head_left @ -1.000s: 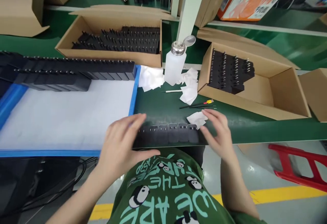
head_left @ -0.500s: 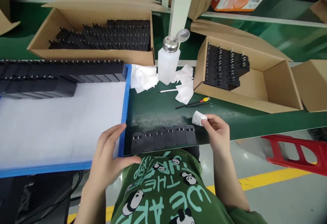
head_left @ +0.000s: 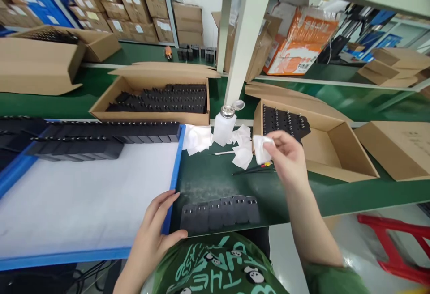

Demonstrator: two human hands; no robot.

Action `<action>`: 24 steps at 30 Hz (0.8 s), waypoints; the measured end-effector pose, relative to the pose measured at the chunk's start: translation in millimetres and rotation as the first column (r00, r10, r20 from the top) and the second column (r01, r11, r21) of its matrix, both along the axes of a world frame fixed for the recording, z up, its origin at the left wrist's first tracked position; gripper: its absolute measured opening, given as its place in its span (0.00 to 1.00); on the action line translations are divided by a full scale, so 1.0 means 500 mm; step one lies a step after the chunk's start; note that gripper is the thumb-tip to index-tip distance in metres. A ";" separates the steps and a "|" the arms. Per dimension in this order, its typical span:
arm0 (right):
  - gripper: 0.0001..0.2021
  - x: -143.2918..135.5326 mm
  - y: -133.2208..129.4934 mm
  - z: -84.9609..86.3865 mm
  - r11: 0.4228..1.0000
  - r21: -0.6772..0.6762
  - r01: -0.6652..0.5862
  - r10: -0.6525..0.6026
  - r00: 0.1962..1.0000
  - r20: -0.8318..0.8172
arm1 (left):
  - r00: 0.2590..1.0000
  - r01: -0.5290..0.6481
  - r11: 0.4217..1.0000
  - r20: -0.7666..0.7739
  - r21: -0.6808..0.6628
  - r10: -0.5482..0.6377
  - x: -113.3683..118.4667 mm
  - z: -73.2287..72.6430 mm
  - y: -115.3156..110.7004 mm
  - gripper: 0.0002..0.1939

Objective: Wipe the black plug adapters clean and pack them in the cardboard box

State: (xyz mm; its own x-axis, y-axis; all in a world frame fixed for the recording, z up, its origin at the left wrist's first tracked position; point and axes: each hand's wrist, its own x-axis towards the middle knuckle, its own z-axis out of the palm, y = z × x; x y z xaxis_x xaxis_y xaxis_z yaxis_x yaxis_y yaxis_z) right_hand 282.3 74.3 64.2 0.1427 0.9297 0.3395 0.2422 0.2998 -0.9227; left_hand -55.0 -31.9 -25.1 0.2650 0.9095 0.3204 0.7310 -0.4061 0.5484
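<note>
My right hand [head_left: 287, 153] pinches a folded white wipe [head_left: 262, 149], raised in front of the right-hand cardboard box. Fingers apart, my left hand [head_left: 160, 222] holds nothing; it is by the blue rim [head_left: 177, 159] of the white-lined tray, left of the row. That row is several flat black adapter-like blocks with metal pins [head_left: 221, 213], lying side by side along the bench's front edge. Behind them stands a white pump bottle [head_left: 224, 128] with its metal lid flipped up. Crumpled white wipes [head_left: 242, 156] and a thin white-handled tool [head_left: 224, 153] lie near its base.
An open cardboard box [head_left: 151, 116] at the back left holds many black pinned blocks. Another box [head_left: 331, 151] on the right is partly filled with them. More stand in the tray [head_left: 83, 209]. A pale post [head_left: 247, 34] rises behind the bottle. A red stool [head_left: 393, 245] stands at right.
My right hand has risen with the wipe, away from the row of black blocks toward the right-hand box. The head view has tilted up, showing more shelves. My left hand stays open near the tray rim.
</note>
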 end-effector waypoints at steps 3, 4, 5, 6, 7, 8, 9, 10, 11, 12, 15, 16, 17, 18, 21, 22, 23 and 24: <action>0.08 -0.036 0.105 0.052 0.970 0.245 -0.004 -0.076 0.945 0.317 | 1.000 -0.018 1.000 -0.012 -0.008 0.018 0.001 -0.006 -0.005 0.30; 0.10 -0.049 0.135 0.060 0.952 0.302 -0.049 -0.098 0.886 0.453 | 1.000 -0.023 1.000 -0.010 -0.016 0.023 0.001 -0.008 -0.007 0.30; 0.11 -0.060 0.161 0.064 0.937 0.333 -0.107 -0.111 0.812 0.573 | 1.000 -0.027 0.999 -0.002 -0.023 0.027 0.001 -0.010 -0.009 0.30; 0.13 -0.071 0.180 0.064 0.927 0.339 -0.162 -0.114 0.738 0.665 | 0.999 -0.031 0.999 0.010 -0.027 0.032 0.001 -0.011 -0.011 0.30; 0.14 -0.079 0.195 0.060 0.922 0.329 -0.204 -0.106 0.684 0.722 | 0.999 -0.034 0.999 0.025 -0.027 0.034 0.001 -0.013 -0.012 0.30; 0.15 -0.084 0.204 0.056 0.922 0.309 -0.231 -0.086 0.658 0.748 | 0.999 -0.034 0.999 0.038 -0.025 0.035 0.001 -0.014 -0.013 0.30; 0.16 -0.088 0.209 0.051 0.922 0.296 -0.251 -0.079 0.626 0.776 | 0.998 -0.032 0.999 0.048 -0.022 0.033 0.001 -0.014 -0.014 0.31; 0.17 -0.089 0.211 0.047 0.921 0.286 -0.264 -0.077 0.595 0.800 | 0.998 -0.031 0.999 0.055 -0.022 0.032 0.002 -0.014 -0.014 0.31; 0.17 -0.089 0.212 0.044 0.922 0.276 -0.273 -0.076 0.571 0.818 | 0.998 -0.029 0.999 0.059 -0.025 0.030 0.002 -0.013 -0.014 0.31; 0.17 -0.088 0.211 0.043 0.923 0.266 -0.278 -0.073 0.552 0.830 | 0.998 -0.026 0.999 0.061 -0.031 0.027 0.003 -0.011 -0.014 0.31; 0.16 -0.083 0.210 0.046 0.935 0.244 -0.258 -0.076 0.527 0.847 | 0.998 -0.002 0.999 0.064 -0.035 0.004 0.005 -0.005 -0.013 0.32; 0.16 -0.081 0.211 0.047 0.940 0.238 -0.244 -0.081 0.520 0.851 | 0.998 0.009 0.999 0.066 -0.032 -0.007 0.006 -0.002 -0.013 0.32; 0.16 -0.078 0.212 0.047 0.945 0.228 -0.233 -0.081 0.511 0.856 | 0.998 0.020 0.999 0.068 -0.027 -0.018 0.006 -0.001 -0.013 0.33; 0.17 -0.076 0.214 0.048 0.949 0.219 -0.228 -0.079 0.501 0.862 | 0.997 0.026 0.999 0.072 -0.021 -0.024 0.007 0.000 -0.013 0.33; 0.24 -0.072 0.218 0.047 0.943 0.232 -0.240 -0.093 0.478 0.873 | 0.995 0.034 0.999 0.096 -0.013 -0.033 0.008 0.003 -0.013 0.32; 0.26 -0.073 0.217 0.047 0.938 0.244 -0.245 -0.105 0.469 0.877 | 0.993 0.037 0.999 0.113 -0.016 -0.035 0.008 0.004 -0.014 0.30; 0.28 -0.074 0.216 0.048 0.937 0.247 -0.249 -0.112 0.457 0.883 | 0.991 0.035 0.999 0.130 -0.022 -0.032 0.008 0.006 -0.015 0.27; 0.28 -0.076 0.213 0.050 0.939 0.242 -0.245 -0.113 0.445 0.889 | 0.989 0.032 0.999 0.148 -0.031 -0.027 0.008 0.008 -0.016 0.24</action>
